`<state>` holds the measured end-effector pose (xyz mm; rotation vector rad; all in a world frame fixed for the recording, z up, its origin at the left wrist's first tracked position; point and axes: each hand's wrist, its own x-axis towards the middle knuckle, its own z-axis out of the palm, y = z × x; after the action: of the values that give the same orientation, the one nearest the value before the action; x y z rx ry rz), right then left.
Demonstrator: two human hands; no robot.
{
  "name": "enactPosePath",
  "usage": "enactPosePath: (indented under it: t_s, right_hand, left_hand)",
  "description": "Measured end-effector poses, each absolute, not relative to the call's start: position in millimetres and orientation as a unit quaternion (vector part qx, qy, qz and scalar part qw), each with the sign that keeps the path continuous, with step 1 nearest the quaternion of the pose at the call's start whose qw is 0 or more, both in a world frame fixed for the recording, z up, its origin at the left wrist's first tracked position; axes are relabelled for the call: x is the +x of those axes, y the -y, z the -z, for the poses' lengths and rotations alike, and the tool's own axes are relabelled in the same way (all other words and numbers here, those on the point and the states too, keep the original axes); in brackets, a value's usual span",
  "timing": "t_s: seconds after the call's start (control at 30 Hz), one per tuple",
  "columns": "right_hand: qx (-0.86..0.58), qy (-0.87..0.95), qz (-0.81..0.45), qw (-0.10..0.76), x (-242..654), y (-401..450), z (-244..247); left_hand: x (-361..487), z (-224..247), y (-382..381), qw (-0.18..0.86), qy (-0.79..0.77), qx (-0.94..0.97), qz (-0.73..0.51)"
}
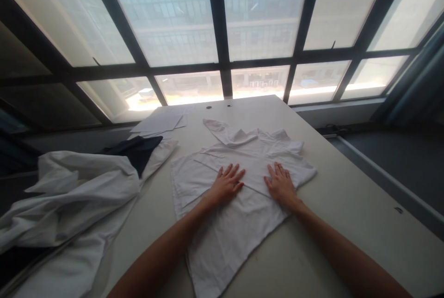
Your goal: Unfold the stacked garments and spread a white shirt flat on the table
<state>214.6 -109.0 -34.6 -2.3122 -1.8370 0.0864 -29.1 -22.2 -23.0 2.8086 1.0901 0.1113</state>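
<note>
While daylight fills the windows [183, 15] beyond, a person's left hand [227, 184] and right hand [280, 184] lie flat, fingers spread and gripping nothing, on a white garment [239, 228] laid across the worktop [354, 205], near a heap of white and dark cloth [90, 191].

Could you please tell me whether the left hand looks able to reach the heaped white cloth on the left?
Probably yes: the left hand lies flat on the spread garment, with nothing standing between it and the heaped white cloth.
</note>
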Motion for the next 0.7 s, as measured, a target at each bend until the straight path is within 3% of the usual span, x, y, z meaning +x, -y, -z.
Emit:
enactPosePath:
  t_s: [0.7]
  right_hand:
    - [-0.794,0.600,0.001,0.101,230.8,101.2,28.1]
  left_hand:
    - [-33.4,24.6,18.4,0.059,-0.362,0.930,-0.034]
